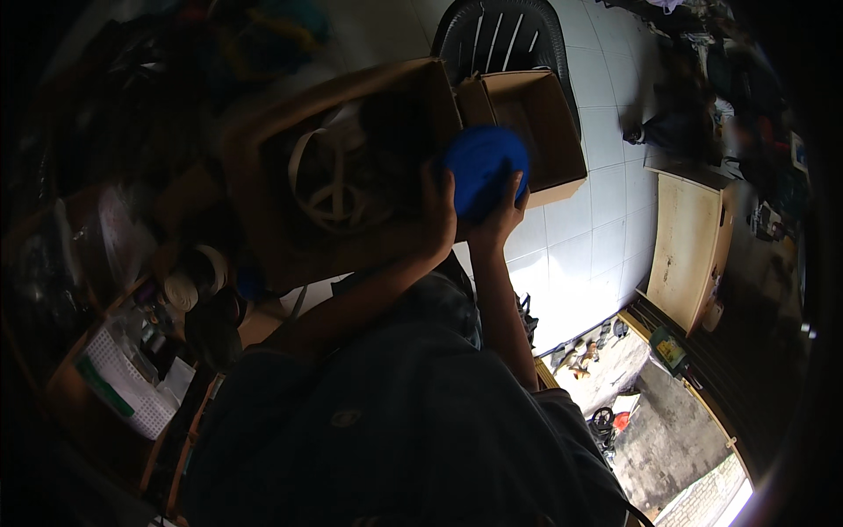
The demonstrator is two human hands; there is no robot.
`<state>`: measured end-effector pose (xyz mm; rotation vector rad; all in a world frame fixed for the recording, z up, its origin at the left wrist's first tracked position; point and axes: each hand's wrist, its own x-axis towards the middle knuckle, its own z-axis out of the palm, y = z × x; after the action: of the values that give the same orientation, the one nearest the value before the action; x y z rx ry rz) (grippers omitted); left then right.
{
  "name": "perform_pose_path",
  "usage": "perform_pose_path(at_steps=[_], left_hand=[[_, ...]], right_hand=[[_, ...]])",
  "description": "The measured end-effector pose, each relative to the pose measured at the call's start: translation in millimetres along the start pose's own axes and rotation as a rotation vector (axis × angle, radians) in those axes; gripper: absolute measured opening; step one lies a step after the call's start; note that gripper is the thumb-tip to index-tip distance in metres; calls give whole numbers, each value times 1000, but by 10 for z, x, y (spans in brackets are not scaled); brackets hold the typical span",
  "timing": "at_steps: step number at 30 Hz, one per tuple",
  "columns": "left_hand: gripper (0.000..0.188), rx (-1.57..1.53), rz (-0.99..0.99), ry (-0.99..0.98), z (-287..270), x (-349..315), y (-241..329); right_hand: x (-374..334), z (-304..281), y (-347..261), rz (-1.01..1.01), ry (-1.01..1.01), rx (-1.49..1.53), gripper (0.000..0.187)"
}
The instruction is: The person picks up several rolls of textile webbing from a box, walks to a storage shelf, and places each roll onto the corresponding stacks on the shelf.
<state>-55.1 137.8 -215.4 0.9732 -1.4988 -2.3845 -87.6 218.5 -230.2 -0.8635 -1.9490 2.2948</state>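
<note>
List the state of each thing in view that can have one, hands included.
Left hand: gripping the disc's left side
Right hand: gripping its right side
Blue disc: held between both hands
Large box: open, pale strap inside
Strap: looped
Small box: open
Doorway: open, bright beyond

A round object (484, 165), plain deep blue, is held between the left hand (436, 211) and the right hand (499, 221), its broad face turned up. Shadow darkens its lower part. It overlaps the near edge of the smaller cardboard box (564, 123) in view.
</note>
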Motion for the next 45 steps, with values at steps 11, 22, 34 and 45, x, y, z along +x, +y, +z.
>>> perform_pose_path(at_steps=[11, 22, 34, 45], left_hand=[[40, 1551, 534, 33, -1935, 2491, -2305], [46, 1360, 316, -211, -1505, 2817, -1753], [61, 680, 164, -5, -2145, 2213, -1151], [36, 1215, 655, -2, -2288, 770, 142]], right_hand=[[544, -291, 639, 186, -250, 81, 49], [479, -258, 589, 154, -81, 75, 48], [469, -461, 615, 207, -417, 91, 57], [151, -2, 537, 200, -239, -253, 49]])
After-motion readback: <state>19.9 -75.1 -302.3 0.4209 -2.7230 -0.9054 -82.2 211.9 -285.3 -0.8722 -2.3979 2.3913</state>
